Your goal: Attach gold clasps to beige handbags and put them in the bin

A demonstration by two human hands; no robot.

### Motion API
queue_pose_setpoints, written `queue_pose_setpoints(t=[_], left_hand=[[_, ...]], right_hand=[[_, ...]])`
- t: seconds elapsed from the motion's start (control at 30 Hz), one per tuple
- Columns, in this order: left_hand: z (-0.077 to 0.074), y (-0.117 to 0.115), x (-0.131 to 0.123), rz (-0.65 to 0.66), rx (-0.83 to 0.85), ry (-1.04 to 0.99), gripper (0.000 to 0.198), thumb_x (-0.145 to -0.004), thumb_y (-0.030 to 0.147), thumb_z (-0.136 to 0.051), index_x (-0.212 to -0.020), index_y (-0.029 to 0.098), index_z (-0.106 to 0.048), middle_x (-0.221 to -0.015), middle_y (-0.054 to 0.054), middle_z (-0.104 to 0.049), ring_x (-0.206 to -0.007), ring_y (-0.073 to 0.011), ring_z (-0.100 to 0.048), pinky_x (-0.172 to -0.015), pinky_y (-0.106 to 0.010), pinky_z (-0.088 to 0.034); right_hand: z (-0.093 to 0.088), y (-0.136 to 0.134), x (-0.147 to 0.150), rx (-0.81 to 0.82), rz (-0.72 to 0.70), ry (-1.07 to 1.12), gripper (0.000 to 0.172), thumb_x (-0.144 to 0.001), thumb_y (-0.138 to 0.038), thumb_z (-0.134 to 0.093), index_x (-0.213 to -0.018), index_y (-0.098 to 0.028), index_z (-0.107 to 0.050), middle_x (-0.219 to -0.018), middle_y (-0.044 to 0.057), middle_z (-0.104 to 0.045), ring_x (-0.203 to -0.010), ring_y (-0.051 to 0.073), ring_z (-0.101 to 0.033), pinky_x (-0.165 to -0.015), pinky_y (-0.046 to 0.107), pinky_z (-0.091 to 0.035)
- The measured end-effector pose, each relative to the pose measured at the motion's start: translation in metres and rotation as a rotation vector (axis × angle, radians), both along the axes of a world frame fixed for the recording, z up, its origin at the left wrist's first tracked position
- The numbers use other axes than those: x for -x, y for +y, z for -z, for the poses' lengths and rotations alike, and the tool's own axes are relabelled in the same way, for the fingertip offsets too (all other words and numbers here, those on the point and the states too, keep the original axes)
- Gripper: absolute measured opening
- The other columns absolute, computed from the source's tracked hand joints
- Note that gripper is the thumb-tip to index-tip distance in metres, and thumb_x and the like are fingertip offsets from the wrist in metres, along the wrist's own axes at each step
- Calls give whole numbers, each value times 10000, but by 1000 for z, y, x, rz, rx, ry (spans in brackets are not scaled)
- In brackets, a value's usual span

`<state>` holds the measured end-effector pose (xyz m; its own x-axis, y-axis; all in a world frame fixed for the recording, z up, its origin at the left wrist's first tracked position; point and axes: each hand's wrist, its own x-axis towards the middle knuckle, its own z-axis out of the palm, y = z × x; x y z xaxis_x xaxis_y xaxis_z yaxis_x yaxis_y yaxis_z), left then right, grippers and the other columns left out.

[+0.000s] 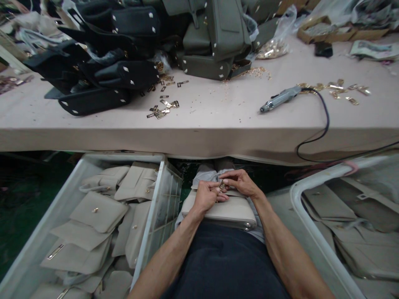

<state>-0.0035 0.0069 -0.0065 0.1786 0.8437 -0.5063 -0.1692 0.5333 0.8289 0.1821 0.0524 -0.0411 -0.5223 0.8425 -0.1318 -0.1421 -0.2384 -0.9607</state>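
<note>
On my lap lies a cream handbag point(230, 211), with a round metal fitting at its right corner. Above it, my left hand point(208, 195) and my right hand point(241, 182) meet, fingers closed around a small gold metal clasp piece point(222, 185). The left fingertips pinch it from below and the left. From the right, my right thumb and fingers touch the same piece, close to the bag's flap edge. Fingers hide part of the clasp piece, so its exact shape is hard to make out.
On the table point(199, 141) lie an electric screwdriver point(280, 99) with a cord, loose gold fittings point(163, 109), black bags point(93, 99) and dark green-grey bags point(215, 45). Plastic crates of cream bags stand left point(160, 166) and right point(299, 195) of me.
</note>
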Motion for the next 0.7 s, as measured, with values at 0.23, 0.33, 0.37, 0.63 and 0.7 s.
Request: queue_pose_setpoints(t=[0.23,0.33,0.37,0.63,0.7], left_hand=[[-2,-1,-1,-10,-4,26,148,-820,156,-736,-892,31,-767,-806,-126,-748,-594,-186,-744,-534,-207,-613],[-3,0,-2,-21,20,41,125,-799,127,-728,-869,30,-764,-788,-124,-747,-582,-183,-738,-528,-212,-609],[-3,0,-2,-21,23,44,128,-792,126,-726,-867,30,-764,-787,-125,-747,-583,-185,-737,-528,-214,-609],[-1,-5,-3,-49,5,54,259,-708,283,-787,-772,35,-749,-671,-136,-724,-521,-175,-693,-437,-175,-499],[9,-4,-3,-92,45,57,315,-660,337,-823,-751,46,-744,-664,-138,-722,-503,-179,-681,-412,-177,-467]], right_hand=[[0,0,-4,-4,-50,23,361,-843,-359,-807,-1126,-138,-770,-898,91,-737,-734,180,-686,-707,290,-580],[-1,0,-3,-7,-42,24,353,-847,-358,-802,-1116,-131,-772,-899,93,-734,-729,174,-682,-709,289,-577],[-2,0,-2,-11,-38,26,349,-846,-360,-803,-1108,-131,-774,-899,92,-732,-727,172,-680,-708,286,-575],[-15,-8,6,-50,13,30,319,-836,-416,-801,-1004,-145,-787,-811,64,-700,-672,175,-668,-644,281,-541],[-15,-5,6,-94,16,15,317,-818,-427,-813,-968,-148,-795,-775,57,-695,-655,163,-651,-636,264,-517]])
